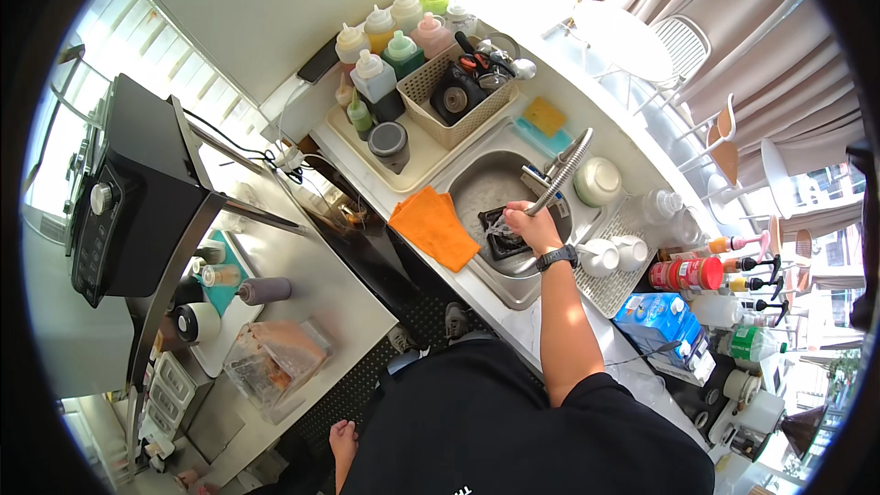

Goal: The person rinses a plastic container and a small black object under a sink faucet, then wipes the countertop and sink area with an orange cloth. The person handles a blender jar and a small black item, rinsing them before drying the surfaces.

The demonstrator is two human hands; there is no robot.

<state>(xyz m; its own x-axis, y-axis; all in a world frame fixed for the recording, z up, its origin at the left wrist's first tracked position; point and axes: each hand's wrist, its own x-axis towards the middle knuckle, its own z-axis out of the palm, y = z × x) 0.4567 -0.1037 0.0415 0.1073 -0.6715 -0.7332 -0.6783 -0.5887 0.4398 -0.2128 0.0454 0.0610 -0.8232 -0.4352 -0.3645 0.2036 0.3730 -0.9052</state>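
Observation:
My right hand (529,225), with a dark watch on the wrist, is closed around the end of the flexible metal faucet hose (565,168). Water runs from it onto a black square plastic piece (507,237) lying in the steel sink (474,182). Its exact kind I cannot tell, as my hand covers part of it. An orange cloth (434,228) lies over the sink's near left edge. My left hand (344,438) hangs low by my side with its fingers curled. Nothing shows in it.
Behind the sink stand a beige basket of utensils (419,100) and several squeeze bottles. A yellow sponge (545,115) sits near the faucet. White cups (599,256) rest on a draining rack (608,289), beside milk cartons (653,320). A steel counter (323,289) with a plastic-wrapped container (278,364) flanks my left.

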